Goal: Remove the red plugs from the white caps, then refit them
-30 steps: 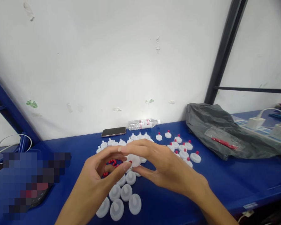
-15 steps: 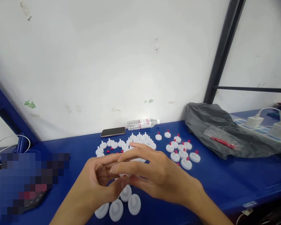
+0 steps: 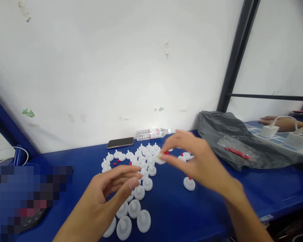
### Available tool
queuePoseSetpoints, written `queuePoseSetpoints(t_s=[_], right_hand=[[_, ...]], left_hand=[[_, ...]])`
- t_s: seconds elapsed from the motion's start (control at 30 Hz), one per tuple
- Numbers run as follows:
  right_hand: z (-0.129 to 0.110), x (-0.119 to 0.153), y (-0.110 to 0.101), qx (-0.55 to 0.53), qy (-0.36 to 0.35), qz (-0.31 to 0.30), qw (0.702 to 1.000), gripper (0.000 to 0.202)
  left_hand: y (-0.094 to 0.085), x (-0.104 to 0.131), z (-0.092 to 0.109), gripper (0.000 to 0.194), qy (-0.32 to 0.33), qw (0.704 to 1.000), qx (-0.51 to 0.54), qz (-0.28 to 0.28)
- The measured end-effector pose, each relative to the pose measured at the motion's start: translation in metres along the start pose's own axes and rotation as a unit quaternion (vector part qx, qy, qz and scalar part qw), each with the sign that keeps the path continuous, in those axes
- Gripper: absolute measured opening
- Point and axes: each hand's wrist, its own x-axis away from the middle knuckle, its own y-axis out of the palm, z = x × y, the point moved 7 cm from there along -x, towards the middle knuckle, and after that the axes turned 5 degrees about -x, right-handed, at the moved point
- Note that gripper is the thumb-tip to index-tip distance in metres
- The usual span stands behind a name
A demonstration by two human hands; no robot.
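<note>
My right hand pinches a white nozzle cap by its small red tip, holding it above the tabletop. My left hand hangs over the white caps, its fingers bent and apart from the thumb, with nothing in them. Under and around it stand several white nozzle caps without red tips, nozzles mostly upward. Several tiny red tips lie loose among them. To the right are white caps with red tips, partly hidden by my right hand.
A phone and a clear plastic bottle lie along the wall. At the right, a black plastic bag carries a clear packet of red pieces. Chargers sit farther right, near another person's hand.
My hands have come apart. The right one has moved right and away from me with the red-tipped cap; the left has stayed nearly in place, now empty. Another person's hand has appeared at far right.
</note>
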Motion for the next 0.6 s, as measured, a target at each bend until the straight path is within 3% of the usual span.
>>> queuePoseSetpoints(t_s=[0.1,0.17,0.23,0.4,0.5,0.6], right_hand=[[0.057,0.014,-0.041,0.131,0.181,-0.011,0.975,0.022],[0.102,0.034,-0.061,0.195,0.302,-0.063,0.931,0.025],[0.140,0.055,-0.070,0.240,0.382,-0.134,0.882,0.020],[0.187,0.080,-0.064,0.217,0.419,-0.203,0.858,0.013],[0.194,0.086,-0.053,0.194,0.425,-0.236,0.852,0.008],[0.192,0.086,-0.056,0.202,0.423,-0.237,0.851,0.017]], left_hand=[[-0.013,-0.007,-0.007,0.043,0.023,0.992,-0.119,0.039],[-0.020,-0.013,-0.015,0.037,0.023,0.978,-0.195,0.068],[-0.024,-0.018,-0.024,0.035,0.021,0.959,-0.272,0.080],[-0.018,-0.026,-0.051,0.039,-0.018,0.909,-0.417,0.017],[-0.012,-0.028,-0.060,0.036,-0.035,0.897,-0.440,-0.010],[-0.006,-0.030,-0.060,0.034,-0.038,0.889,-0.455,-0.036]])
